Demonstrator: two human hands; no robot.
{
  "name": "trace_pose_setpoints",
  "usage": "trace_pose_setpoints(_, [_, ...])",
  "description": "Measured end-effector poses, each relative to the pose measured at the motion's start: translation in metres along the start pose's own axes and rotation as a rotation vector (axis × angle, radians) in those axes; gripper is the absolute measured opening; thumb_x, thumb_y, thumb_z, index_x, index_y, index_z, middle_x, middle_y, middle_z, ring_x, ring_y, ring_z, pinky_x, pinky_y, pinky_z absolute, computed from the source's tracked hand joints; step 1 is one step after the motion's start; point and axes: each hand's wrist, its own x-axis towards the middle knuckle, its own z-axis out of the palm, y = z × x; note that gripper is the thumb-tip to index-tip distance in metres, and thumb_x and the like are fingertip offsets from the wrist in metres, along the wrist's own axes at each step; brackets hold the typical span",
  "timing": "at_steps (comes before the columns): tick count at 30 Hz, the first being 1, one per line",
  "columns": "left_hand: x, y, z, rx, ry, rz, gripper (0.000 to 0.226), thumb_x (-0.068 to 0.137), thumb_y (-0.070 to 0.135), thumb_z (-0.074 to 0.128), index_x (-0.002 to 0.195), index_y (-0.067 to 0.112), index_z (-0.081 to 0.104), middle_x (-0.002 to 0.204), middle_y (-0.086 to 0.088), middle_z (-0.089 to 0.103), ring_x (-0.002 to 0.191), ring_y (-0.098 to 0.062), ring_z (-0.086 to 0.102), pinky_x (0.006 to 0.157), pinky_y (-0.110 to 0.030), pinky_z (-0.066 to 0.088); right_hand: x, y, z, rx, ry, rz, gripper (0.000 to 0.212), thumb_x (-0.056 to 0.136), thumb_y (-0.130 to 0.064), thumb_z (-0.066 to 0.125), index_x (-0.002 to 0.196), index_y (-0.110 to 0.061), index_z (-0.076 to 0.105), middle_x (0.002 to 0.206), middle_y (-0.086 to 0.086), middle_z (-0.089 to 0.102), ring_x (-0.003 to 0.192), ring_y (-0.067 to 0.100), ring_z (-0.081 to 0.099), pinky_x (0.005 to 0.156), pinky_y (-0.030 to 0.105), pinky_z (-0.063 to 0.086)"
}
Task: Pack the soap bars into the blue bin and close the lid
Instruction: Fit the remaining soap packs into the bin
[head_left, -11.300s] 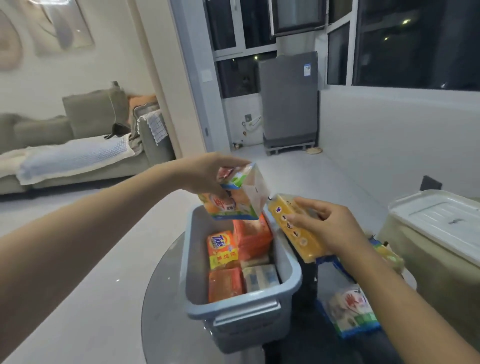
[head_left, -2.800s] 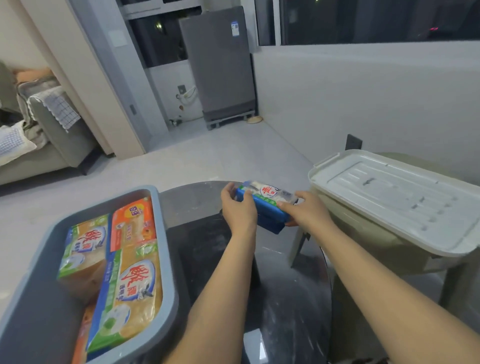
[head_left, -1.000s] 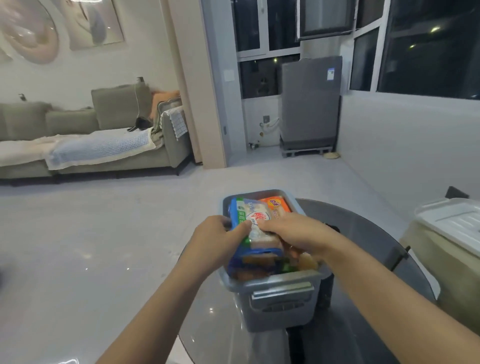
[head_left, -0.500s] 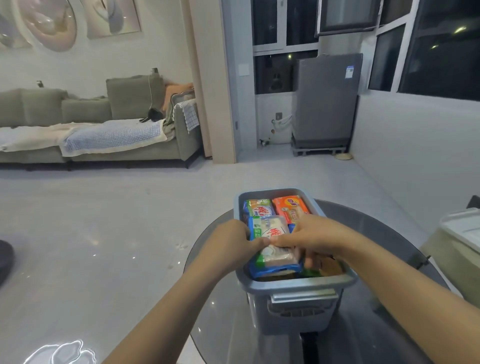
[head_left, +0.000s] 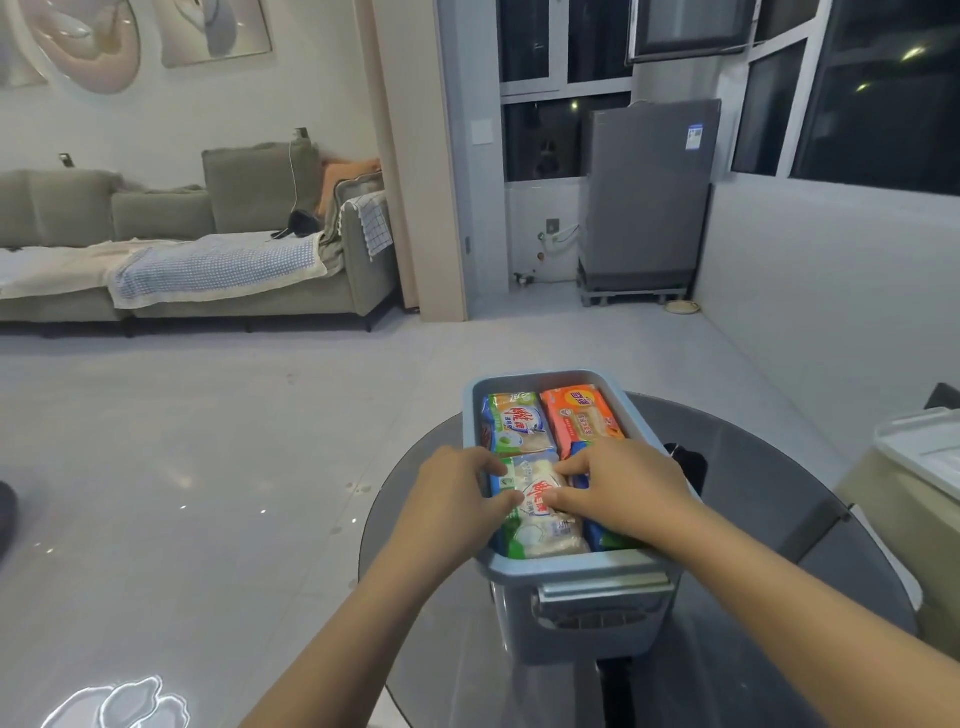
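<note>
Round dark glass table (head_left: 426, 519) carrying blue bin (head_left: 582, 571), lid off. Beige lidded container (head_left: 914, 467) at right edge, grey sofa (head_left: 208, 249) far left, grey appliance (head_left: 644, 192) by window. Bin packed near full: green soap pack (head_left: 517, 423) and orange soap pack (head_left: 582, 415) at far end, white-green soap pack (head_left: 540, 519) on top at near end. Left hand (head_left: 457, 499) and right hand (head_left: 628, 488) both pinching that pack, fingertips curled onto its wrapper.
</note>
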Motion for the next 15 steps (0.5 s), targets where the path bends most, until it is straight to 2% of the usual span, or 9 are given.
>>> trace_pose_setpoints(2, [-0.001,-0.002,0.002,-0.101,0.033,-0.013,0.036,0.081,0.039,0.068,0.113,0.025,0.062,0.098,0.002,0.053,0.078,-0.009,0.050,0.056,-0.013,0.038,0.000,0.002,-0.002,0.041,-0.012,0.008,0.049,0.078,-0.062,0.053,0.118,-0.034,0.062,0.114,-0.010,0.066,0.095,0.010,0.058,0.058,0.019,0.039])
trace_pose_setpoints(4, [-0.004,-0.006,0.006,-0.177,0.081,-0.019,0.038,0.082,0.037,0.066,0.118,0.028,0.058,0.105,0.003,0.050,0.094,-0.011,0.052,0.069,-0.018,0.046,-0.006,0.003,-0.003,0.111,-0.004,0.023,0.047,0.079,-0.060,0.055,0.120,-0.036,0.060,0.119,-0.012,0.062,0.099,0.008,0.054,0.064,0.021,0.041])
trace_pose_setpoints(6, [-0.007,-0.011,0.011,-0.275,0.121,-0.046,0.042,0.085,0.033,0.064,0.125,0.030,0.051,0.114,0.003,0.043,0.105,-0.011,0.049,0.076,-0.021,0.047,-0.020,0.002,-0.002,0.212,0.082,0.047,0.041,0.081,-0.056,0.055,0.117,-0.038,0.061,0.106,-0.016,0.062,0.090,0.002,0.051,0.063,0.019,0.040])
trace_pose_setpoints(8, [-0.009,-0.014,0.017,-0.406,0.116,-0.111,0.045,0.090,0.030,0.058,0.133,0.028,0.044,0.124,0.005,0.041,0.110,-0.009,0.048,0.071,-0.017,0.050,-0.041,0.002,0.005,0.248,0.251,0.064,0.035,0.083,-0.054,0.052,0.113,-0.039,0.062,0.093,-0.021,0.061,0.080,-0.002,0.048,0.059,0.015,0.035])
trace_pose_setpoints(11, [-0.011,-0.011,0.026,-0.683,0.052,-0.203,0.049,0.096,0.026,0.047,0.143,0.026,0.033,0.140,-0.003,0.044,0.115,-0.017,0.057,0.082,-0.033,0.058,-0.070,0.003,0.022,0.127,0.403,0.077,0.037,0.087,-0.051,0.044,0.116,-0.036,0.061,0.111,-0.012,0.060,0.102,0.007,0.045,0.083,0.025,0.031])
trace_pose_setpoints(12, [-0.012,-0.007,0.028,-0.759,0.026,-0.233,0.050,0.097,0.028,0.044,0.145,0.027,0.029,0.142,-0.004,0.044,0.116,-0.019,0.058,0.083,-0.034,0.058,-0.075,0.004,0.026,0.099,0.426,0.081,0.037,0.089,-0.049,0.042,0.117,-0.034,0.061,0.112,-0.009,0.060,0.107,0.011,0.045,0.089,0.029,0.030])
trace_pose_setpoints(15, [-0.018,0.010,0.040,-0.895,0.031,-0.263,0.058,0.097,0.028,0.044,0.149,0.029,0.017,0.146,-0.003,0.038,0.120,-0.019,0.054,0.071,-0.021,0.058,-0.075,0.018,0.027,0.069,0.521,0.049,0.046,0.088,-0.044,0.033,0.112,-0.024,0.066,0.108,-0.001,0.064,0.107,0.022,0.050,0.092,0.035,0.026])
